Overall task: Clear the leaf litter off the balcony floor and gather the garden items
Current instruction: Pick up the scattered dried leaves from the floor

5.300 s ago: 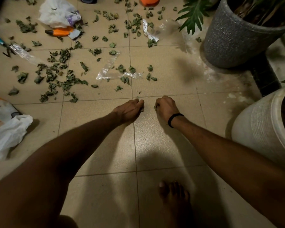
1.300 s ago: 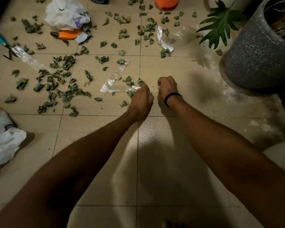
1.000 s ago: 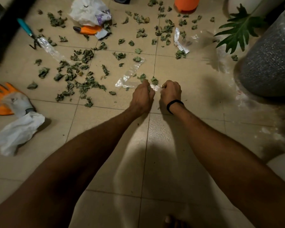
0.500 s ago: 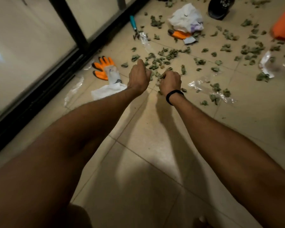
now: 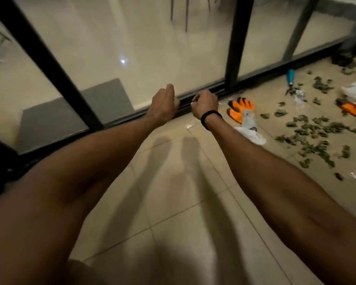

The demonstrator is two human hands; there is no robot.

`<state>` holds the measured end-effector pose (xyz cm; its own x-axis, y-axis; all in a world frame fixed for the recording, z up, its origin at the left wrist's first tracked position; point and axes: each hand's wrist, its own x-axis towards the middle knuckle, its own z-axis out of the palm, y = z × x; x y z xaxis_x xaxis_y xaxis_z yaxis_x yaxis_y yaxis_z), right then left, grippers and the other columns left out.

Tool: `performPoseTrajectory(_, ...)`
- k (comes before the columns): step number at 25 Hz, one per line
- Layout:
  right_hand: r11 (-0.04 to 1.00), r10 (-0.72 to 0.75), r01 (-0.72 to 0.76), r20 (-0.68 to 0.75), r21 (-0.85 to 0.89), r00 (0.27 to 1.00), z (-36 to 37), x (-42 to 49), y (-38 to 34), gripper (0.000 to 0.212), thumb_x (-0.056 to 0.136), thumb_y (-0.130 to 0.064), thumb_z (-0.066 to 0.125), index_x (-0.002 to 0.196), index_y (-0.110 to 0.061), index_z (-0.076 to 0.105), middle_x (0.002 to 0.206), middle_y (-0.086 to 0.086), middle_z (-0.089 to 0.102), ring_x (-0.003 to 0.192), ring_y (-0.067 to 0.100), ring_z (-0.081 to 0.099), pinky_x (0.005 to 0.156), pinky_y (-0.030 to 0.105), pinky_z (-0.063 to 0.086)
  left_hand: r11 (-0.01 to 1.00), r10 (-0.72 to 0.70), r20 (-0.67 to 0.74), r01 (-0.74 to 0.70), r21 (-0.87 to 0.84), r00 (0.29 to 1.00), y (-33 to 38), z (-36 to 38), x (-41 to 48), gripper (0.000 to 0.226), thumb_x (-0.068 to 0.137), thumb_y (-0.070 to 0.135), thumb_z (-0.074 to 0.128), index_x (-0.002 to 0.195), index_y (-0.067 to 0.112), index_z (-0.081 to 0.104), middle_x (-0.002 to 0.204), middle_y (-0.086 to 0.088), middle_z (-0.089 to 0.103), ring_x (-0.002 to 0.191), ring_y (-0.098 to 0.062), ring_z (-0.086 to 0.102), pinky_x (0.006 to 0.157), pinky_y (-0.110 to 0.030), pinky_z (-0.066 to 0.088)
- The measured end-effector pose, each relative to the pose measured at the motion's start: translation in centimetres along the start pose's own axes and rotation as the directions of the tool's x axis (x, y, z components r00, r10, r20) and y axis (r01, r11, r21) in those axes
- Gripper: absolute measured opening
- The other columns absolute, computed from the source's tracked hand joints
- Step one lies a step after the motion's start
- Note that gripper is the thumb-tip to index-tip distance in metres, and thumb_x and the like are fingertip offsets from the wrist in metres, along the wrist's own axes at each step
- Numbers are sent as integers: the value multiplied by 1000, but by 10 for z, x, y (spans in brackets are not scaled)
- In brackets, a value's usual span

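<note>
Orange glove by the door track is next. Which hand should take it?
Right, probably. The right hand hangs just beside the orange glove, while the left hand lies on its far side, farther from the glove. The right's fingers are curled, though; whether they hold something is unclear.

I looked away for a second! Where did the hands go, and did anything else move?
The left hand and right hand left the leaves and swung left, past the orange glove, to the door track. Whether they hold anything is unclear. Leaves, glove and teal tool stayed on the floor.
</note>
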<state>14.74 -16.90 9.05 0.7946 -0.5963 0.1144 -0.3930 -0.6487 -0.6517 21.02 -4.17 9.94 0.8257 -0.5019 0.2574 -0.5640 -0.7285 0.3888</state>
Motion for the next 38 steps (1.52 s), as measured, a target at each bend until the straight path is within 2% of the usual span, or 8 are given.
performPoseTrajectory(4,984,-146,131,118,122,982,43,-23,-130,14,89,-10,64,98,-8,74,104,13,72,101,29,65,88,34,54,967,-241,-219,253,27,945,-88,-115,-23,16,96,20,48,104,6,48,92,-11,58,79,-29,55,64,-44,48)
performPoseTrajectory(14,884,-446,305,440,356,780,130,-110,-348,26,81,-14,74,103,-5,66,102,2,64,97,16,61,91,35,54,771,-562,-449,636,19,695,-250,-259,-177,24,96,25,56,107,4,52,99,-18,63,92,-36,59,68,-41,39)
performPoseTrajectory(22,844,-508,122,702,523,499,247,-266,-450,33,71,-14,78,100,-1,70,91,12,72,84,27,72,73,38,62,361,-863,-436,915,-179,255,-338,-331,-319,38,92,29,57,117,1,60,119,-22,65,109,-40,61,86,-40,51)
performPoseTrajectory(26,810,-443,-258,838,527,319,262,-326,-466,35,83,7,65,118,8,59,99,14,62,76,23,66,58,26,59,68,-984,-168,747,-662,-60,-378,-336,-374,15,93,11,44,86,9,57,69,-8,53,48,-16,40,38,-15,33)
performPoseTrajectory(29,733,-370,-503,889,457,270,266,-355,-471,14,91,5,57,104,0,59,89,10,51,63,16,51,49,24,53,-60,-995,-4,619,-783,-100,-393,-331,-391,33,98,7,29,73,16,49,57,0,43,47,-9,27,34,-11,25)
performPoseTrajectory(33,623,-419,-718,907,310,28,250,-355,-464,36,99,-41,51,122,-14,50,109,8,52,94,28,58,86,43,49,-106,-994,82,409,-907,-76,-395,-331,-393,37,98,31,34,100,14,66,91,-8,70,78,-24,65,71,-34,57)
performPoseTrajectory(35,560,-470,-781,882,275,-27,249,-349,-459,69,98,-52,44,152,-14,23,148,10,32,137,38,34,108,62,31,-117,-992,89,387,-915,-89,-392,-335,-392,50,95,43,30,109,14,69,102,-13,74,92,-33,70,86,-56,55)
performPoseTrajectory(38,537,-509,-810,857,236,-87,256,-340,-461,88,92,-66,43,157,-20,3,163,10,-3,149,39,4,106,74,21,-132,-988,93,368,-921,-122,-399,-338,-391,65,84,60,31,107,15,71,103,-14,75,93,-39,71,88,-64,50)
